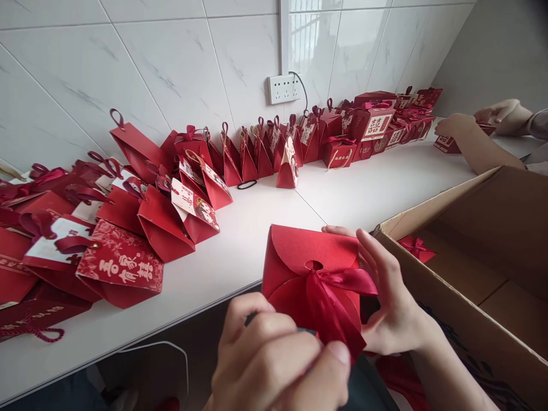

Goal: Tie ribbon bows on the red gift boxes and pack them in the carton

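A red paper gift box (299, 257) with rounded flaps and a dark red satin ribbon (338, 297) is held over the near edge of the white table (240, 251). My right hand (391, 297) grips the box's right side, fingers curled around it. My left hand (278, 359) is closed low in front, pinching the ribbon's hanging end between thumb and fingers.
Several red gift boxes and bags (128, 228) crowd the left and back of the table along the tiled wall. An open cardboard carton (479, 257) on the right holds a red box (415, 248). Another person's hands (471, 128) work at the far right. A wall socket (283, 88) sits behind.
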### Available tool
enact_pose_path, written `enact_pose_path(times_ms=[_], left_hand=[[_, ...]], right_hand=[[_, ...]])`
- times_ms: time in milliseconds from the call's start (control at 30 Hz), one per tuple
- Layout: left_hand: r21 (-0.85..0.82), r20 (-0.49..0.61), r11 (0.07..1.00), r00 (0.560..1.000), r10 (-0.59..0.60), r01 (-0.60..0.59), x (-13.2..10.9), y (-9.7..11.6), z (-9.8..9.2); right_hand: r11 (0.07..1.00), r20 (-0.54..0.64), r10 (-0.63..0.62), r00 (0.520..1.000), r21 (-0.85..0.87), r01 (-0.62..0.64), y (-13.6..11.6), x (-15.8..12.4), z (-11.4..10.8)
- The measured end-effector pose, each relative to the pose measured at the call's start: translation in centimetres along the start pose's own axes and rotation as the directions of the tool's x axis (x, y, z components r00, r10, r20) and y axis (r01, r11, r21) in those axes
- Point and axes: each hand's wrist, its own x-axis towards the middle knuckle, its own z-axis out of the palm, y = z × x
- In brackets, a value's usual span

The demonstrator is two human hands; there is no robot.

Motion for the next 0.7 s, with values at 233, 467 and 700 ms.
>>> enact_pose_path(times_ms=[233,467,700], left_hand=[[0.232,-0.063,0.817,0.846,-0.529,0.528,-0.7,-7.6,2.2],[0.034,0.394,0.936,0.856,-0.334,0.35,-2.6,-8.8,10.7],[-0.146,0.465,0.97,0.879,-0.104,0.192,-1.1,-6.0,18.0]], right_hand=[[0.982,-0.158,0.17,0.973,-0.053,-0.18,1.2,-0.8,-1.8],[0.345,-0.042,0.791,0.61,0.854,-0.389,1.5,-1.0,-5.3],[0.076,0.086,0.856,0.509,0.955,-0.288,0.8,-2.5,-7.6]])
